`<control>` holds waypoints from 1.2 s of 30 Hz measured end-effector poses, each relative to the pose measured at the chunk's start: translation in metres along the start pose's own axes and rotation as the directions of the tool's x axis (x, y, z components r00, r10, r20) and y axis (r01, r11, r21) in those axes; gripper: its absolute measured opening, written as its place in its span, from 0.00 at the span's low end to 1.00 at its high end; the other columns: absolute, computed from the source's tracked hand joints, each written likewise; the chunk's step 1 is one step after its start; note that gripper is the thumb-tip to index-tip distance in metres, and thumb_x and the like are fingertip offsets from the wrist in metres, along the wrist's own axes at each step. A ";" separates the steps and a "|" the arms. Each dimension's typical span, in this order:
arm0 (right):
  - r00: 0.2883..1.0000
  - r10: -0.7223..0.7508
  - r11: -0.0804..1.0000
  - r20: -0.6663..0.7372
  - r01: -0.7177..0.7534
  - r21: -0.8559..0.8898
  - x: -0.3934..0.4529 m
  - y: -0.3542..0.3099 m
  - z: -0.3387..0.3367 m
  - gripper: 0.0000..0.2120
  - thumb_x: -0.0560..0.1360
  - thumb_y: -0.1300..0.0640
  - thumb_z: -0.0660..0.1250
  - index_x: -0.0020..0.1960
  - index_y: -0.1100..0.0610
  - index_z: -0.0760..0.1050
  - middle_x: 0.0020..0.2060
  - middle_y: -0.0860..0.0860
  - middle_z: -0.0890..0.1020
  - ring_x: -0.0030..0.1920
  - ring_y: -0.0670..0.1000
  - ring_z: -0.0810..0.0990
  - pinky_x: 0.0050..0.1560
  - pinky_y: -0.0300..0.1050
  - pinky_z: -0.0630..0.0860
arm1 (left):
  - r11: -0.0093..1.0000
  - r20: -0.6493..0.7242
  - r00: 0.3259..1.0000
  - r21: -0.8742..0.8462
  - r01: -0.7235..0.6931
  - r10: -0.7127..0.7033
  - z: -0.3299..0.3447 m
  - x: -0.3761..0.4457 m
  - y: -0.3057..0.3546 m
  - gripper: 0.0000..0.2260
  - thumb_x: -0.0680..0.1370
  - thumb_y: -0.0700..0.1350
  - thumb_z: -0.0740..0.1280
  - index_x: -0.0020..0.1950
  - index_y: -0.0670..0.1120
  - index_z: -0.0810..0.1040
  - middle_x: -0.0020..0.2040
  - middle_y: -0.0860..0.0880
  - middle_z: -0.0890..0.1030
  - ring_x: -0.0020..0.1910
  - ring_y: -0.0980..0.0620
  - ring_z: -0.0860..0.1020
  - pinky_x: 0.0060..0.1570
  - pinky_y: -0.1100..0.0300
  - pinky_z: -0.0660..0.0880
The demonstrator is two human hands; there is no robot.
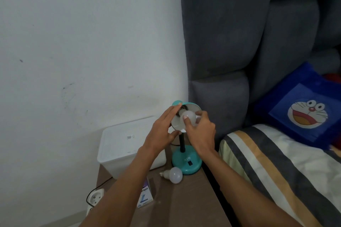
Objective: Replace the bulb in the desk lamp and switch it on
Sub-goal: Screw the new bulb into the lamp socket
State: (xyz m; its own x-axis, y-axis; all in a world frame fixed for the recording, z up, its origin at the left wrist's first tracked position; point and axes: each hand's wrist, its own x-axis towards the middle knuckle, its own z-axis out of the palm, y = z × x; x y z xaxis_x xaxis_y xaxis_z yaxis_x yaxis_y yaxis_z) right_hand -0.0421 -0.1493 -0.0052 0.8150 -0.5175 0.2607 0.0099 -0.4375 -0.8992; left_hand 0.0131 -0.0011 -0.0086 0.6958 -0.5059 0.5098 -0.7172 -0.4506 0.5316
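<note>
A teal desk lamp [186, 162] stands on a brown bedside table [184, 199], its shade [177, 125] tilted toward me. A white bulb [191, 117] sits in the shade's socket, and my right hand [200, 131] is shut on it with the fingertips. My left hand [163, 131] holds the left rim of the shade, fingers along its back. A second white bulb [174, 174] lies on its side on the table just left of the lamp's base. The black switch [190, 162] shows on the base.
A white lidded plastic box [121, 145] stands at the table's back left. A small bulb carton [145, 196] lies near the table's front. A power strip [95, 197] with a black cable lies on the floor at left. A grey padded headboard [239, 42] and the bed are at right.
</note>
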 end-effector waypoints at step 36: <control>0.995 -0.009 1.000 -0.097 0.010 0.011 -0.004 -0.002 0.011 0.17 0.80 0.43 0.64 0.61 0.54 0.72 0.55 0.55 0.79 0.51 0.51 0.79 0.45 0.43 0.76 | 0.999 0.002 1.000 0.042 0.022 -0.022 0.004 0.000 -0.005 0.42 0.74 0.40 0.78 0.82 0.58 0.59 0.80 0.55 0.66 0.78 0.56 0.67 0.72 0.50 0.74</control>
State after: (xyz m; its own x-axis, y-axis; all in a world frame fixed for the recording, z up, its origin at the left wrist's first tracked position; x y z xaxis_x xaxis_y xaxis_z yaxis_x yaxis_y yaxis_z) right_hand -0.0390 -0.1387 -0.0085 0.7545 -0.5826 0.3020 0.0248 -0.4346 -0.9003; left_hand 0.0165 -0.0017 -0.0146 0.7111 -0.4976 0.4967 -0.7030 -0.4918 0.5137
